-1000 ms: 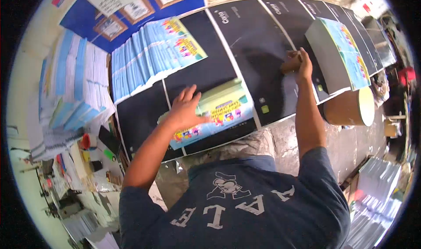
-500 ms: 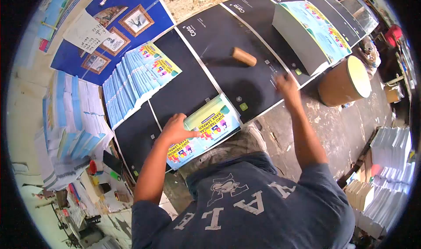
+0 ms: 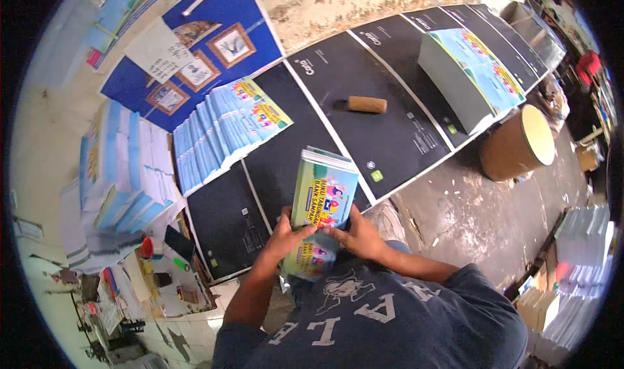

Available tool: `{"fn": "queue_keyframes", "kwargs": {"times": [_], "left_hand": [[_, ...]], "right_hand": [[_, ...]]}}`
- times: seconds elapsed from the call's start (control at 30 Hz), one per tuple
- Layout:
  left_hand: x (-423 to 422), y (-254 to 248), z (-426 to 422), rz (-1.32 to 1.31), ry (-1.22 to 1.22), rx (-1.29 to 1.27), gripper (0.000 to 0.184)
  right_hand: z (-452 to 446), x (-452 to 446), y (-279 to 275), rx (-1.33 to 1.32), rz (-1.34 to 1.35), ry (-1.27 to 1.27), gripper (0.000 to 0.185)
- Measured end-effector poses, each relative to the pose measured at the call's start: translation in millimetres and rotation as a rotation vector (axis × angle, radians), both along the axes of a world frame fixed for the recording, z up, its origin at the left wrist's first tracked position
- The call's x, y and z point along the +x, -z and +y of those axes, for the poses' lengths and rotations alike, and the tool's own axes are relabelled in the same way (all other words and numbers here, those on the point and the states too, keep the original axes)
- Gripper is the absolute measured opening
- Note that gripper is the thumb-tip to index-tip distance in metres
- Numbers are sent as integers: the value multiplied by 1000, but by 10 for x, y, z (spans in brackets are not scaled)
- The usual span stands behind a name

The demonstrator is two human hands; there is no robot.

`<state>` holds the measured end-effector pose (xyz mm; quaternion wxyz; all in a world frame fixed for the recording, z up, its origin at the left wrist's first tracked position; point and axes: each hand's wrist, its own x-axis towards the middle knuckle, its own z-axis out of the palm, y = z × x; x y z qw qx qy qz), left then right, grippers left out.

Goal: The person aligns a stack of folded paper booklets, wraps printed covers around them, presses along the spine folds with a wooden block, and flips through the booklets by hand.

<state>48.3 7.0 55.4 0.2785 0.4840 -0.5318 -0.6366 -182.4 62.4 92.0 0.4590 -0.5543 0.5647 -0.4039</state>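
A bundle of "Buku Tabungan Bank Sampah" booklets (image 3: 328, 197) is gripped by both hands at the near edge of a black-topped desk (image 3: 396, 149). The left hand (image 3: 284, 239) is curled around one long side and the right hand (image 3: 359, 234) around the other, both part-closed, with thumbs laid across the covers and elbows bent. The bundle's far end is pointed toward 12 o'clock; its near end is blurred against a dark shirt (image 3: 383, 317). From the bundle, a short brown cylinder (image 3: 368, 104) is seen lying near 12 to 1 o'clock, fanned booklets (image 3: 224, 135) at 10 to 11, and a thick stack (image 3: 465, 86) between 1 and 2. Just past 2 o'clock, a brown drum (image 3: 507, 151) is shown tilted, its contents impossible to tell.
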Motion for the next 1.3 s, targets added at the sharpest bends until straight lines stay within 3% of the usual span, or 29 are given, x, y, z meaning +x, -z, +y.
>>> {"fn": "queue_keyframes", "kwargs": {"times": [0.13, 0.2, 0.23, 0.27, 0.37, 0.47, 0.53, 0.6, 0.77, 0.8, 0.87, 0.93, 1.0, 1.13, 1.17, 1.23, 1.3], "left_hand": [[-10, -382, -17, 87, -175, -289, 73], [-9, -625, 29, 301, -284, -430, 83], [71, -718, 54, 275, -212, -309, 83], [162, -583, 45, 247, -153, -403, 81], [217, -325, 89, -128, -35, -526, 65], [187, -178, 96, -152, -23, -582, 57], [167, -291, 182, -180, 20, -588, 55], [62, -411, 224, -36, -103, -514, 52], [64, -245, 438, -17, -258, -815, 61], [54, -250, 449, -20, -260, -811, 61], [14, -282, 447, 253, -459, -482, 45], [47, -426, 298, 264, -440, -459, 38], [149, -558, 234, -300, -235, -696, 30], [135, -742, 266, 129, -335, -358, 28], [139, -692, 297, 129, -351, -356, 28], [133, -576, 354, 353, -416, -152, 31], [57, -527, 454, 420, -469, -63, 33]], "right_hand": [[-350, 193, -225, -101, -166, -74, 55], [-478, 131, -597, -100, 56, -228, 46], [-537, 102, -834, -131, 161, -297, 41], [-601, 58, -975, -222, 157, -375, 35], [-823, 25, -725, -289, 94, -561, 36], [-972, -18, -258, -267, -55, -709, 47], [-906, -37, -365, -171, -27, -736, 48], [-937, -41, -413, -221, -34, -693, 34], [-924, -46, -356, -216, -85, -679, 35], [-927, -45, -345, -199, -71, -665, 37], [-927, -32, -309, -180, -59, -654, 38], [-967, -2, -260, -256, -96, -625, 51], [-991, 0, -326, -186, -52, -577, 52], [-885, 14, -681, 33, 104, -414, 56], [-829, 41, -694, -55, -27, -340, 56], [-798, 39, -619, 72, 79, -319, 57], [-740, 38, -640, 106, 142, -316, 56]]}}
